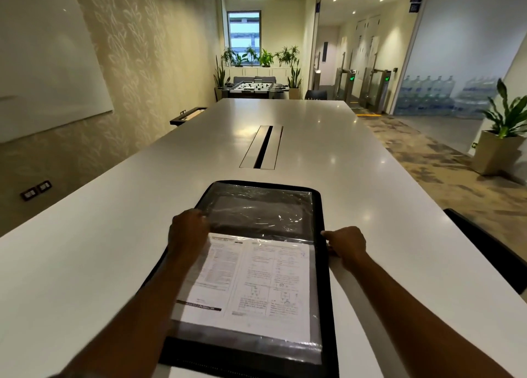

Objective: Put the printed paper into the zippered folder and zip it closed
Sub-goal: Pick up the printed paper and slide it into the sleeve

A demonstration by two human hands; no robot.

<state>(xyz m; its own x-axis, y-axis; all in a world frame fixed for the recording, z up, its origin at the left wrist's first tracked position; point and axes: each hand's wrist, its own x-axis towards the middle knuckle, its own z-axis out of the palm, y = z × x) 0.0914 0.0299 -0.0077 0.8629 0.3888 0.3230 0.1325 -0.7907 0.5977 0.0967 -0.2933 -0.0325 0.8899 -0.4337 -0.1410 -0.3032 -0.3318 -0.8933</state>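
Note:
A black zippered folder (320, 306) lies open and flat on the white table (85, 249) in front of me. The printed paper (256, 280) sits in the near half, under a clear plastic sleeve. The far half holds empty clear sleeves over dark lining. My left hand (188, 230) rests on the folder's left side at the fold, fingers on the edge of the far sleeve. My right hand (346, 243) pinches the folder's right edge at the fold, beside the zipper track.
A recessed cable slot (262, 146) runs down the table's middle beyond the folder. A dark chair (484, 243) stands at the table's right edge. A potted plant (502, 138) stands on the carpet to the right, and a whiteboard (48, 72) hangs on the left wall.

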